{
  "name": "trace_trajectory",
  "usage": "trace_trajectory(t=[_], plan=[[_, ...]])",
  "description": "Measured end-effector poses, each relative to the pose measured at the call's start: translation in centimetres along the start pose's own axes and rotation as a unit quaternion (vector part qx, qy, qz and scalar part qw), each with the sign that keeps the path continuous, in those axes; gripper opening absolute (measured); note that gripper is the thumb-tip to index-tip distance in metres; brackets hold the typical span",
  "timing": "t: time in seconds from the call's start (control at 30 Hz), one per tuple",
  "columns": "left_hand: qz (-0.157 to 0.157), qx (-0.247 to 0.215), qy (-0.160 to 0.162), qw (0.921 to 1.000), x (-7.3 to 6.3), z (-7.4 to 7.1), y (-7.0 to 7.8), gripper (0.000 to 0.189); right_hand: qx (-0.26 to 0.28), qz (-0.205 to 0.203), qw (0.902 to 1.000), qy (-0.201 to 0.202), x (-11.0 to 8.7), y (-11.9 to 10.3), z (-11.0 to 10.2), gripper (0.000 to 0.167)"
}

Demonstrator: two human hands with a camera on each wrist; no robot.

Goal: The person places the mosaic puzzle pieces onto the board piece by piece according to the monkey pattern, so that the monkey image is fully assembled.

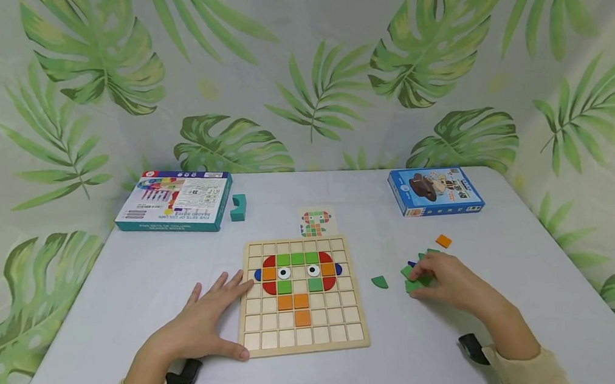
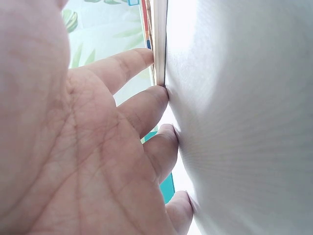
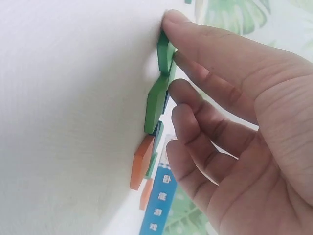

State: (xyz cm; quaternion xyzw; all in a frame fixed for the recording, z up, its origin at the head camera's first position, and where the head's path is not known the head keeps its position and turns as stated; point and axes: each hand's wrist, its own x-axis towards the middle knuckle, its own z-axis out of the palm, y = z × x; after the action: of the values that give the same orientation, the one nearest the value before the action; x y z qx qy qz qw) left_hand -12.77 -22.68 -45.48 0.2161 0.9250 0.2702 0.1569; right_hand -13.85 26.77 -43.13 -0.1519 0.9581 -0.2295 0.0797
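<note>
A wooden grid board (image 1: 305,349) lies flat, with red, green, orange and blue tiles and two eye pieces set in its cells. Along its left edge my left hand (image 1: 201,326) rests with fingers spread, thumb at the near corner. The left wrist view has those fingertips (image 2: 160,93) against the board's side and the table. My right hand (image 1: 449,280) is over a small pile of tiles to the right, its thumb and index finger pinching a green tile (image 3: 164,54). Other green tiles (image 3: 155,107), an orange tile (image 3: 142,161) and a bit of blue lie beside it.
A pattern card (image 1: 318,221) lies behind the board. One green quarter-round tile (image 1: 379,282) and an orange square (image 1: 443,241) lie apart from the pile. Farther back are a teal-edged box (image 1: 176,200), a teal block (image 1: 238,208) and a blue box (image 1: 436,190).
</note>
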Motion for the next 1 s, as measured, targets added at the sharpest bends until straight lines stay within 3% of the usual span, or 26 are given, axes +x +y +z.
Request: trace_trajectory(t=[0.6, 1.0], plan=[[0.008, -0.002, 0.001, 1.0, -0.1, 0.1, -0.2, 0.124, -0.034, -0.044, 0.9984, 0.009, 1.4, -1.2, 1.6, 0.022], [0.011, 0.0, 0.001, 0.9999, 0.0, 0.0, -0.1, 0.124, -0.029, -0.025, 0.9992, 0.007, 1.2, -1.2, 1.5, 0.025]])
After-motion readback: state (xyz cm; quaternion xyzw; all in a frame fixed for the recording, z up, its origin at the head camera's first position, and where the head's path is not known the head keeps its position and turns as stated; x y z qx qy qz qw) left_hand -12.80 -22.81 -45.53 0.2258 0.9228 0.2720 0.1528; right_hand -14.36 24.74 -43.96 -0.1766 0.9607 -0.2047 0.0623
